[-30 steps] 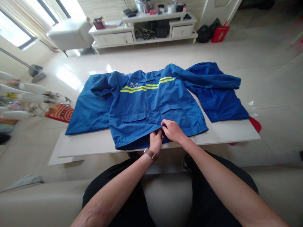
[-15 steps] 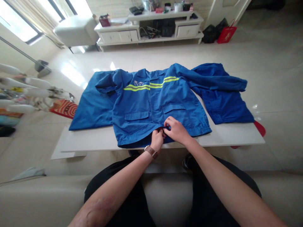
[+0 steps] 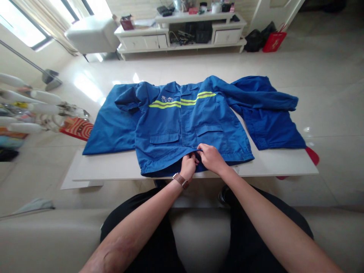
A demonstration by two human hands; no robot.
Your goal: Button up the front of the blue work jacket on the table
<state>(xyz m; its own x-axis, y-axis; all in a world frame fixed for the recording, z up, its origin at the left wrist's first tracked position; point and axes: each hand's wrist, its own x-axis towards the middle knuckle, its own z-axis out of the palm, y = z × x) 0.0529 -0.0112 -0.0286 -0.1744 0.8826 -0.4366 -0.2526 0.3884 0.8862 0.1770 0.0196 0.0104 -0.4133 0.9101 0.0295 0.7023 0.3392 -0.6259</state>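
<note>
A blue work jacket (image 3: 165, 123) with yellow-and-grey reflective stripes lies front up, its collar away from me. Its bottom hem is lifted a little at the middle, showing the dark inside. My left hand (image 3: 189, 167), with a brown-strapped watch on the wrist, is closed at the hem, its fingertips partly inside the opening. Beside it, my right hand (image 3: 211, 158) pinches the hem edge near the front placket. The two hands almost touch. Other blue garments, one on the left (image 3: 110, 125) and a darker one on the right (image 3: 275, 129), lie partly under the jacket's sleeves.
The clothes rest on a white table (image 3: 113, 168). A red seat edge (image 3: 313, 155) shows at its right end. White rods and a red patterned bag (image 3: 76, 128) are at the left. Beyond the floor stands a white TV cabinet (image 3: 142, 41).
My right hand's fingers have drawn closer together on the hem, and the hem's middle has risen slightly. My left hand stays nearly in place.
</note>
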